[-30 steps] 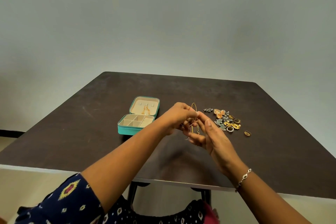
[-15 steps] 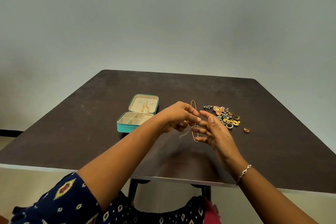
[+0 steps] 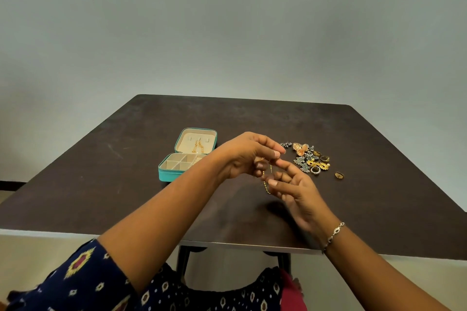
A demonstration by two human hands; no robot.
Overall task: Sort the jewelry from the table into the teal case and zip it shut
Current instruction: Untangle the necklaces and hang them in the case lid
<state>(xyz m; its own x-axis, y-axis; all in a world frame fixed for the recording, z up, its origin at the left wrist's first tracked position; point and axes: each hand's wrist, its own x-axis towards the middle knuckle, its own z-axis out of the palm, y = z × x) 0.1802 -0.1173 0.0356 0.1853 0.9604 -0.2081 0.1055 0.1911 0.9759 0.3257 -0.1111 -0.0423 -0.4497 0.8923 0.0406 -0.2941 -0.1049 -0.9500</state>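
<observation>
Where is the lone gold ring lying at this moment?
In the head view, the gold ring lies on the dark table, alone, just right of the jewelry pile.

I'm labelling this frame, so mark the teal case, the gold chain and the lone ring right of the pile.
teal case [image 3: 168, 176]: head view, its front outer wall.
gold chain [image 3: 266, 188]: head view, its lower hanging stretch.
lone ring [image 3: 339, 175]: head view, its band.
</observation>
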